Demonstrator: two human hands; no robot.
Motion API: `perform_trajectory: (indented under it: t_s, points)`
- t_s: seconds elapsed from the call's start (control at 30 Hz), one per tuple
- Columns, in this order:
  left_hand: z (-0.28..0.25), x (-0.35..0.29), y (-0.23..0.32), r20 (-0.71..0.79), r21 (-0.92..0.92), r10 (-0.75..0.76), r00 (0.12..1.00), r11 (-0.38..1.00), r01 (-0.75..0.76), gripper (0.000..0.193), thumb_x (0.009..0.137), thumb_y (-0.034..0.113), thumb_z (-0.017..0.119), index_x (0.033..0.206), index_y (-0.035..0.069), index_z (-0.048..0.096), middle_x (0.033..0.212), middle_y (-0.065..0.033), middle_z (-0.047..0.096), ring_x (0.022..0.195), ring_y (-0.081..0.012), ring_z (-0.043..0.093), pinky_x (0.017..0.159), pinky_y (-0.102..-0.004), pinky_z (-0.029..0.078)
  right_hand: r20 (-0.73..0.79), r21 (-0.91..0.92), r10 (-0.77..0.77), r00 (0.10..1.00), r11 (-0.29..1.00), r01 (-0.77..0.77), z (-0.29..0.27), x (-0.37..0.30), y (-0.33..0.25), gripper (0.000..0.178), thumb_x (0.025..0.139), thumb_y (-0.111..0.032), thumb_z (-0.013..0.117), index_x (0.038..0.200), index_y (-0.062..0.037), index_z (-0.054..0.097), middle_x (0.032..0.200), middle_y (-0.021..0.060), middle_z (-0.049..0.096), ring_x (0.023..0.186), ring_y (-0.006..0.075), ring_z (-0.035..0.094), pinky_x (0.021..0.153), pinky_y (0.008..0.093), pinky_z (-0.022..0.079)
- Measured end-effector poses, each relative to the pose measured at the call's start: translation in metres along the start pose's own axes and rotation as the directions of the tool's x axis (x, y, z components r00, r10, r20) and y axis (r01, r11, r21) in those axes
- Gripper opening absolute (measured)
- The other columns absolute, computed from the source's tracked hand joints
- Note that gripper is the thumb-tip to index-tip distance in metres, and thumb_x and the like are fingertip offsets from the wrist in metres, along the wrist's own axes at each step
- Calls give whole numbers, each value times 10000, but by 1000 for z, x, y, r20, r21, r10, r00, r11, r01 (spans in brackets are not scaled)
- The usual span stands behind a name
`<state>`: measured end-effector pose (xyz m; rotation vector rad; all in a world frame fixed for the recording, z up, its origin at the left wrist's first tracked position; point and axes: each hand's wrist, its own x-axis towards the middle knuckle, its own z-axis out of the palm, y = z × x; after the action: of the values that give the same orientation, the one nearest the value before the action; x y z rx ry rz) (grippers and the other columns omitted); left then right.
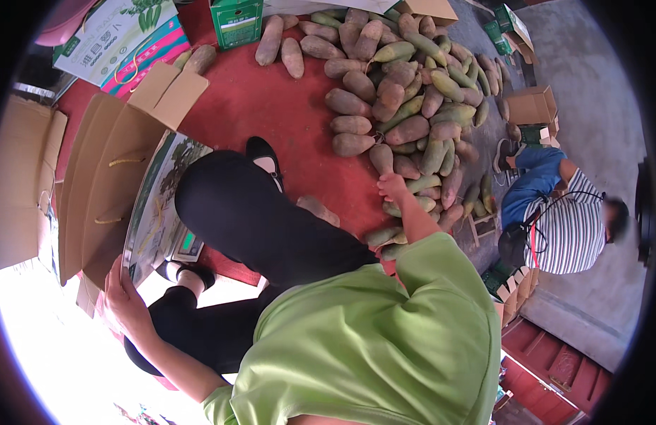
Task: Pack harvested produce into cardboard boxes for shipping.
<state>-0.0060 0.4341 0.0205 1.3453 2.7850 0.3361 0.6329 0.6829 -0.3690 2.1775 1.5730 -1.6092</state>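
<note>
My right hand [393,185] is closed round the tip of a soil-covered radish [381,160] at the near edge of a big heap. The other radishes [406,131] are long, green and reddish with dirt, and lie against one another. On the left, my left hand [124,296] grips the edge of a printed cardboard box [147,212] with rope handles. Its flaps stand up, and its inside is mostly hidden from here. A scale with a lit green display [190,244] shows beside the box, partly covered by it and by my leg.
Another open carton [23,177] stands at the far left. A printed white box [119,42] and a green box [236,23] are at the back. A loose radish [318,211] lies by my knee. A person in a striped top [572,230] crouches at right, near more cartons [532,105].
</note>
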Motion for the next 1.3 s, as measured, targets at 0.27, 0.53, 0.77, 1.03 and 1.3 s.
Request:
perform_trajectory:
  t_s: [0.27,0.53,0.77,1.03,1.3]
  points:
    - [4,-2,-2,-69,44,25,997,999,-22,232,915,47,537,1116,60,652,949,-127,675,842,-272,654,748,-369,496,-269,-644,-350,898,758,102,49,-33,-163,558,710,-161,745,1224,-141,531,1041,79,608,986,278,590,803,410,503]
    - [5,-3,-6,-55,-70,-7,998,998,4,228,903,1,529,1099,23,643,986,-144,669,904,-299,647,783,-379,495,51,-947,-597,801,226,229,69,-10,-236,560,835,-102,573,1368,-178,416,1338,58,447,1265,244,418,948,418,428]
    - [0,-2,4,-28,-76,-32,999,997,30,263,869,-46,515,1092,16,640,1005,-144,665,929,-304,644,800,-379,496,198,-961,-370,908,108,254,78,-23,-231,409,859,-159,550,1267,-159,526,1245,49,491,1181,227,462,895,426,438]
    - [-5,1,27,-3,-41,-159,987,986,159,326,795,-71,510,1066,36,656,1031,-140,659,984,-316,628,862,-380,487,230,-973,-403,886,-75,218,88,-12,-212,290,879,-191,520,1161,-158,580,1178,49,513,1129,253,486,868,505,435]
    - [-17,0,25,9,-76,-122,992,990,123,327,751,-40,571,1053,54,653,1025,-111,659,973,-306,613,865,-399,480,-33,-765,-438,898,590,260,82,-35,-275,681,611,-174,776,1235,-137,506,1213,123,519,1110,368,525,900,486,476]
